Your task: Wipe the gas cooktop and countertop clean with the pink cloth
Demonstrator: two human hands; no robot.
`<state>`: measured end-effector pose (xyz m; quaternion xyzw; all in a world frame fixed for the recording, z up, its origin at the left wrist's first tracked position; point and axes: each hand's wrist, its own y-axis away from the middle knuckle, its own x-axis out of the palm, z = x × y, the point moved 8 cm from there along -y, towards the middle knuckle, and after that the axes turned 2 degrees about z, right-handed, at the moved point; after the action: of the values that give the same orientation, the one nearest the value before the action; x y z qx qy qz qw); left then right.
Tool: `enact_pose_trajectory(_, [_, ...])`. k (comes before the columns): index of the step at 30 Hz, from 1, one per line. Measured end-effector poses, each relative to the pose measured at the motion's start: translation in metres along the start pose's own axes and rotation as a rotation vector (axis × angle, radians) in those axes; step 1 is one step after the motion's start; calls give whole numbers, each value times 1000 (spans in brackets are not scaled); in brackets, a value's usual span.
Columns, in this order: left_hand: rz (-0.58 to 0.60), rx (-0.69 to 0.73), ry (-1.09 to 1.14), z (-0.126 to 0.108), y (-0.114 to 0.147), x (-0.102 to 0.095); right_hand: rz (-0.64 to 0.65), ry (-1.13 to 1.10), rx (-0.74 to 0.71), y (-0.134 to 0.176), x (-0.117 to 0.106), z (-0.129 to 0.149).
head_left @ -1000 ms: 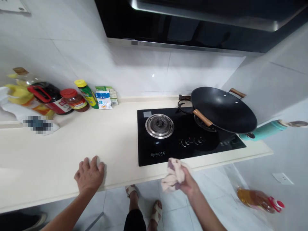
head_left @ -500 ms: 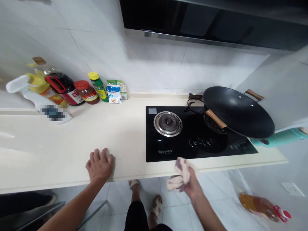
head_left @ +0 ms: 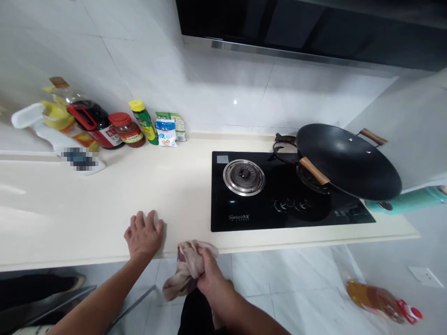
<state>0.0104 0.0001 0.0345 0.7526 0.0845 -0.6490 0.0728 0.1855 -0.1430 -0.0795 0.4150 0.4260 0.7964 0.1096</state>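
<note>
My left hand (head_left: pixel 144 233) rests flat on the cream countertop (head_left: pixel 104 204), fingers spread, with nothing in it. Bunched in my right hand (head_left: pixel 211 277) is a beige and purple cloth (head_left: pixel 188 267), its loose part hanging past the counter's front edge. The cloth is left of and in front of the black gas cooktop (head_left: pixel 261 218). On the cooktop's left side, the round burner (head_left: pixel 244 177) is bare of any grate. A black wok (head_left: pixel 345 160) with wooden handles sits over the right side.
At the back left stand a white spray bottle (head_left: pixel 52 137), a red-handled dark bottle (head_left: pixel 94 125), a red-lidded jar (head_left: pixel 126 130), a yellow-capped bottle (head_left: pixel 144 122) and seasoning packets (head_left: pixel 165 132). A pot grate (head_left: pixel 284 148) lies behind the wok. An oil bottle (head_left: pixel 380 301) is on the floor. A range hood (head_left: pixel 307 32) hangs above.
My right hand has moved left with the cloth, from in front of the cooktop to near my left hand. My left hand stays in place on the countertop.
</note>
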Motion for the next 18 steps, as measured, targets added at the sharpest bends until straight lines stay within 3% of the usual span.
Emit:
enact_pose_trajectory(4, [7, -8, -5, 1, 0, 0, -63, -57, -42, 32, -43, 53])
enact_pose_trajectory(8, [8, -9, -8, 3, 0, 4, -173, -38, -146, 68, -123, 135])
enact_pose_trajectory(10, [10, -10, -6, 5, 0, 6, -246, 83, -247, 85, -165, 183])
enact_pose_trajectory(13, [11, -18, 0, 7, -1, 8, -489, 217, -467, 113, -222, 246])
enact_pose_trajectory(16, [17, -24, 9, 9, -1, 10, -641, 251, -671, 133, -248, 279])
enact_pose_trajectory(18, [22, -24, 15, 9, 0, 11, -640, 318, -755, 136, -244, 283])
